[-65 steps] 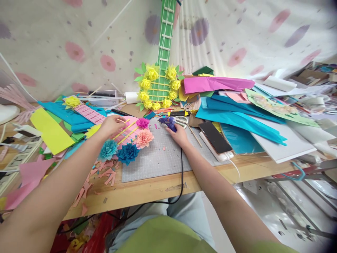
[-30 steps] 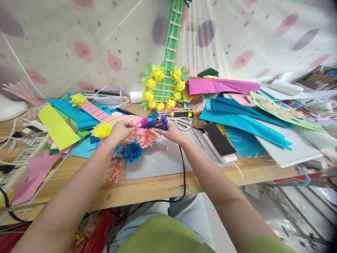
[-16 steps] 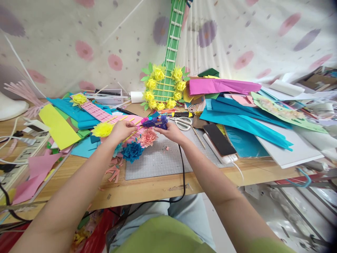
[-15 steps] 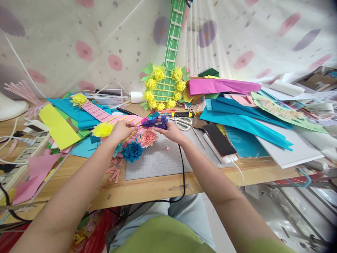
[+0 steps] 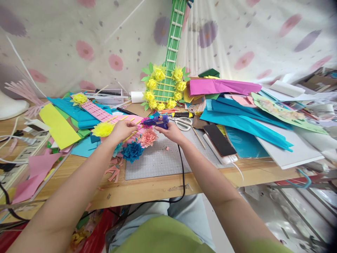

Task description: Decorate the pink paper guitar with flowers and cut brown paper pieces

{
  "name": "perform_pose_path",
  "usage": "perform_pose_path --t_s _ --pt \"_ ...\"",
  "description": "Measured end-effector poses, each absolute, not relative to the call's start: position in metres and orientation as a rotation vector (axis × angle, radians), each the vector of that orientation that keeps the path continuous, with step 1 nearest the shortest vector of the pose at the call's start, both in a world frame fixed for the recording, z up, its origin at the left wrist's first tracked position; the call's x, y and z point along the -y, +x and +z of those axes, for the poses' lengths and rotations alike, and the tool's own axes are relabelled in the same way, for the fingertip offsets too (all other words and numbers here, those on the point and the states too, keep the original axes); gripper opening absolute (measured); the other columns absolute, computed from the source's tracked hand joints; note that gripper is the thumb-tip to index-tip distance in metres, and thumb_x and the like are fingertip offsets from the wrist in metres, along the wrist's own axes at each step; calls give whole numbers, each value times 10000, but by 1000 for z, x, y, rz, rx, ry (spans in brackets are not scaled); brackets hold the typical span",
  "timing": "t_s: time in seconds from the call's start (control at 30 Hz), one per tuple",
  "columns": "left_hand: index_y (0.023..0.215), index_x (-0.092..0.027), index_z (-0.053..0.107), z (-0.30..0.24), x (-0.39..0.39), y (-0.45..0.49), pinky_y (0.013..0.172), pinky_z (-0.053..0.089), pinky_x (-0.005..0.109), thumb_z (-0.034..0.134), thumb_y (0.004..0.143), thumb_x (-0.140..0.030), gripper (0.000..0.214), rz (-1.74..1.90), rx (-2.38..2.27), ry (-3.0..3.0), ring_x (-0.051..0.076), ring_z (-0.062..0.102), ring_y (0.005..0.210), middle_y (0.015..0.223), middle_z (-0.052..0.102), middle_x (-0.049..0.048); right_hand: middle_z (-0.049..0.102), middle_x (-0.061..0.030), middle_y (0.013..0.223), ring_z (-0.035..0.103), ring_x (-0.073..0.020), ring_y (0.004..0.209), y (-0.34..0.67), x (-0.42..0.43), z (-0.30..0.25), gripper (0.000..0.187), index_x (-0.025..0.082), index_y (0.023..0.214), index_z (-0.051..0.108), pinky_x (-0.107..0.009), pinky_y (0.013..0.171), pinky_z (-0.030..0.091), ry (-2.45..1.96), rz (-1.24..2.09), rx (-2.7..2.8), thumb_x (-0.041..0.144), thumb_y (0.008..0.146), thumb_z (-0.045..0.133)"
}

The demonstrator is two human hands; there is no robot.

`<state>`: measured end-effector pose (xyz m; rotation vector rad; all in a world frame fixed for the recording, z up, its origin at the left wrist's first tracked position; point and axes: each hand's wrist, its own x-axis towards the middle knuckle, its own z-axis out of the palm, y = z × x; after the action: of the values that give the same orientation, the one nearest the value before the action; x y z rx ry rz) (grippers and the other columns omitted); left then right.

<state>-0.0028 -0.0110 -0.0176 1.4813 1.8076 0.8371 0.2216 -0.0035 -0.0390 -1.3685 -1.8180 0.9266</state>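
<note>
My right hand grips a purple glue gun, whose nozzle points left at a pink paper guitar lying on the table. My left hand rests closed on that guitar and pinches a thin yellow strip on its body. Paper flowers ring the guitar: a yellow one, a peach one, a blue one and a small magenta one. The gun's black cord runs off the table edge.
A grey cutting mat lies under my hands. Scissors and a phone on a white power bank sit to the right, beside stacked coloured paper. A green paper guitar leans on the curtain. Pink scraps litter the left.
My right hand lifted the glue gun off the mat and brought its nozzle left to the pink guitar. My left hand shifted down the guitar body onto the yellow strips.
</note>
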Motion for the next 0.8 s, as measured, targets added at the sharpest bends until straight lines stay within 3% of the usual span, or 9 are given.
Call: perform_pose_path --t_s 0.2,0.47,0.63,0.8 --pt "606 -176 677 -13 10 -1 563 401 238 705 525 -333 179 868 -1770 1439 149 578 617 609 654 1 610 -21 633 538 -149 605 233 -1 -51 480 156 787 650 -257 557 409 -1381 864 1561 616 660 595" --pt "577 -186 644 -4 1 0 582 424 232 697 531 -258 101 711 -1854 1467 179 618 714 660 671 3 696 -115 845 626 -233 774 265 -10 -86 544 113 903 667 -318 701 458 -1575 623 1301 601 684 573" --pt "622 -191 586 -6 -2 4 538 404 231 671 512 -198 139 719 -1875 1529 157 589 623 636 635 -10 694 -143 915 632 -275 849 270 -7 -91 516 131 969 662 -340 716 453 -1827 487 1441 580 750 530" --pt "585 -187 527 -6 -1 10 521 392 230 633 510 -157 133 757 -1806 1525 137 542 550 561 564 -27 693 -136 936 634 -258 852 269 -3 -87 500 153 1046 637 -322 710 448 -1894 491 1517 560 794 495"
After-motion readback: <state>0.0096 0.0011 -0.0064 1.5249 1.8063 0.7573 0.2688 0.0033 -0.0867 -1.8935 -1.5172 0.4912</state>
